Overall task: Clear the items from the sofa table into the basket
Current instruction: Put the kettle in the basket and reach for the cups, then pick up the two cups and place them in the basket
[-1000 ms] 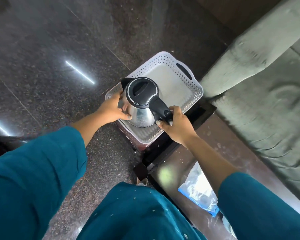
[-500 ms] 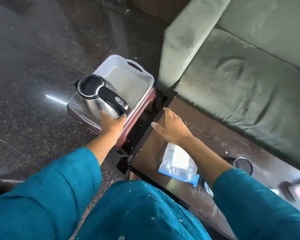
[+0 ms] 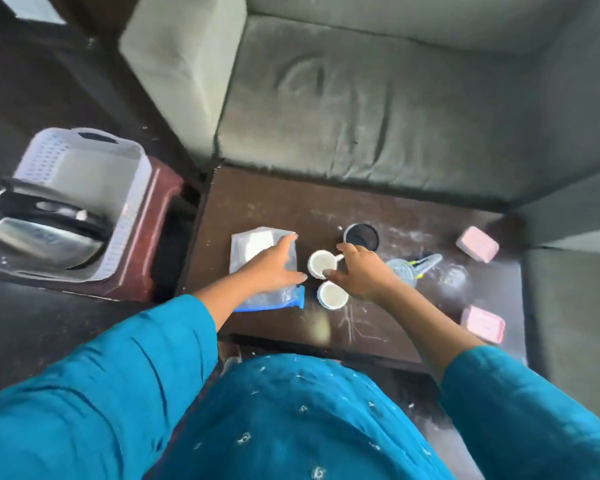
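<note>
While the left hand stretches with straight, spread fingers over a clear plastic bag, the right hand reaches over a white cup, thumb at its rim and forefinger by its handle; whether it grips the cup one cannot tell. A second white cup stands just beside, and a dark cup stands behind. Further right on the sofa table lie a clear glass, a pink box and a nearer pink box. At the left, the white basket sits on a red stool and holds a steel kettle.
</note>
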`<state>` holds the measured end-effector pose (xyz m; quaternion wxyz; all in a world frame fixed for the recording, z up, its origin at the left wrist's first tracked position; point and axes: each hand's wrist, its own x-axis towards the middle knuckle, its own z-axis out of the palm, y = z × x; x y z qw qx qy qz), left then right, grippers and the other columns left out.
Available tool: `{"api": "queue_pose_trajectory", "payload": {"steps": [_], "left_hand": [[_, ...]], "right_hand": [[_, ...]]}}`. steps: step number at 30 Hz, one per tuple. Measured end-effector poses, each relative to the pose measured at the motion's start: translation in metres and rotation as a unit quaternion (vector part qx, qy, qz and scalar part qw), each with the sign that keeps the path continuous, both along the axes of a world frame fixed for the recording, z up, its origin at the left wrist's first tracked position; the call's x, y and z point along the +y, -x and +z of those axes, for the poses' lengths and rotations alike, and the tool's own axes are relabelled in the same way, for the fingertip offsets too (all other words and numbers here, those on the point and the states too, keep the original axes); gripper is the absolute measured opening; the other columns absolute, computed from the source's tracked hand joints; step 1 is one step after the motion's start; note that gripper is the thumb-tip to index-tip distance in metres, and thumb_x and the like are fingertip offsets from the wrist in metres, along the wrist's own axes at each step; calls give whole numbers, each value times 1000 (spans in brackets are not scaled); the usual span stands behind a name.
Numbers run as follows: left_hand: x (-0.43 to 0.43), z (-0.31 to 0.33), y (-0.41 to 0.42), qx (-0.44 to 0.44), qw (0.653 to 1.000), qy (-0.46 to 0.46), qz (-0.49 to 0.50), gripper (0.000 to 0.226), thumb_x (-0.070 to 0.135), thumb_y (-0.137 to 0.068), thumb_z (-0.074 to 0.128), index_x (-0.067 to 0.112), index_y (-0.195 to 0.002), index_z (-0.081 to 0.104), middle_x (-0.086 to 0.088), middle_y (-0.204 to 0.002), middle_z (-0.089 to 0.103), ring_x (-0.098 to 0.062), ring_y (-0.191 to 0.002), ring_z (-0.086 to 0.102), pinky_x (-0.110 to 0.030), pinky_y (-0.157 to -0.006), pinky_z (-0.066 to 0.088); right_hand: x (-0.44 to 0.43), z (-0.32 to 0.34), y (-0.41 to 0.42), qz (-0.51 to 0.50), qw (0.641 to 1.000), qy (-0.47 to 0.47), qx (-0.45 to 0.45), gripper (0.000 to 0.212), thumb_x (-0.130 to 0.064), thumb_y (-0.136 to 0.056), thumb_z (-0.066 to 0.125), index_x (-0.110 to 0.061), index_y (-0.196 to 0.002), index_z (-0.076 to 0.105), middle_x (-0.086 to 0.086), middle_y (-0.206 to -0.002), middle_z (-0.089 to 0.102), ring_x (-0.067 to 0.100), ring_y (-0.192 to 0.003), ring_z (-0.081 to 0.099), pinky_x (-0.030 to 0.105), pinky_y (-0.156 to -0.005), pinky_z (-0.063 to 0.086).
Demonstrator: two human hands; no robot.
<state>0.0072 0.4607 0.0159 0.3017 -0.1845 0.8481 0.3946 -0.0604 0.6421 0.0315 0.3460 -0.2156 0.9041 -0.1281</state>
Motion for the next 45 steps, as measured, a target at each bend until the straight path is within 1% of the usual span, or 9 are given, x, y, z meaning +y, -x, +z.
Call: {"api": "queue_pose_trajectory", "payload": {"steps": [2, 5, 17, 23, 28, 36, 39, 42, 45], "left_hand": [[19, -4, 4, -35, 999, -8, -17, 75, 37, -81, 65, 20, -141, 24, -6, -112, 58, -24, -107, 57, -31, -87, 43], [44, -11, 6, -61, 998, -6, -21, 61, 36, -83, 63, 17, -135, 37, -4, -114, 61, -21, -103, 58, -33, -88, 46], [86, -38, 1, -50, 998, 11, -34, 44, 31, -84, 64, 21, -123, 46, -2, -107, 62, -17, -87, 59, -33, -77, 52], [84, -75, 5, -20, 999, 27, 8, 46, 29, -82, 66, 23, -123, 45, -4, -124, 55, -16, -93, 56, -31, -78, 49], [89, -104, 17, 36, 999, 27, -18, 49, 19, -82, 66, 17, -126, 45, -8, -129, 53, -22, -104, 56, -29, -78, 45], [101, -134, 23, 73, 997, 9, -29, 44, 14, -82, 66, 17, -122, 49, -7, -126, 55, -22, -108, 56, -30, -82, 46], [102, -141, 12, 71, 997, 10, -24, 41, 13, -82, 66, 17, -119, 50, -6, -126, 54, -20, -107, 57, -30, -82, 47], [99, -147, 3, 71, 997, 10, -32, 41, 12, -81, 66, 16, -119, 50, -4, -127, 54, -19, -108, 57, -28, -82, 46], [97, -151, 0, 74, 996, 13, -39, 42, 12, -81, 66, 16, -119, 50, -4, -127, 54, -19, -110, 57, -30, -83, 46]], "right_hand": [[33, -5, 2, -23, 1000, -2, 4, 65, -47, -84, 56, -10, -134, 37, 18, -131, 49, 38, -117, 46, 41, -90, 40], [74, -14, 3, -54, 998, -7, -6, 56, -40, -84, 57, -11, -129, 40, 19, -125, 51, 38, -113, 47, 40, -85, 40], [134, -52, 2, -133, 991, -20, -14, 54, -33, -81, 61, -9, -127, 46, 19, -122, 55, 37, -109, 51, 40, -88, 45], [133, -86, 13, -178, 981, -51, 51, 74, -50, -75, 66, -7, -129, 38, 16, -127, 47, 34, -117, 39, 41, -96, 36], [130, -118, 22, -146, 984, -64, 78, 89, -48, -65, 75, -6, -131, 31, 16, -133, 40, 35, -122, 34, 43, -100, 34], [119, -154, 28, -151, 983, -87, 50, 120, -50, -62, 79, -21, -145, -3, 18, -152, 9, 38, -136, 16, 48, -105, 31], [114, -157, 34, -152, 983, -94, 44, 109, -35, -69, 78, -28, -146, 0, 19, -149, 12, 43, -126, 27, 48, -98, 38], [113, -157, 43, -169, 980, -91, 49, 88, -15, -73, 74, -29, -142, 19, 15, -136, 24, 40, -116, 35, 46, -81, 45], [115, -158, 49, -172, 981, -76, 55, 80, -9, -72, 73, -29, -136, 29, 13, -130, 29, 38, -112, 37, 41, -70, 42]]}}
